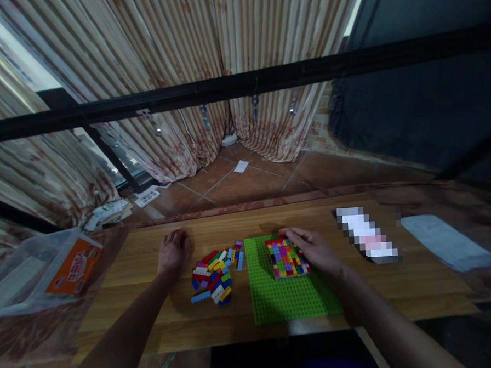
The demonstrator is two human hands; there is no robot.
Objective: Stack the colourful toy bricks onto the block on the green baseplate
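Note:
On the right of the wooden table lies a green studded baseplate, and on it sits a square building-brick block in many colours. My right hand grips that block at its far right edge, thumb along the top. To the left of the baseplate is a loose pile of toy bricks in red, yellow, blue, white and other colours. My left hand rests on the table left of the pile, apart from it. Its fingers are curled in, and their inside is hidden.
A clear plastic box with an orange label stands off the table's left end. A pixelated, phone-shaped object lies right of the baseplate. White paper lies beyond it. A black bar runs across in front of the curtains.

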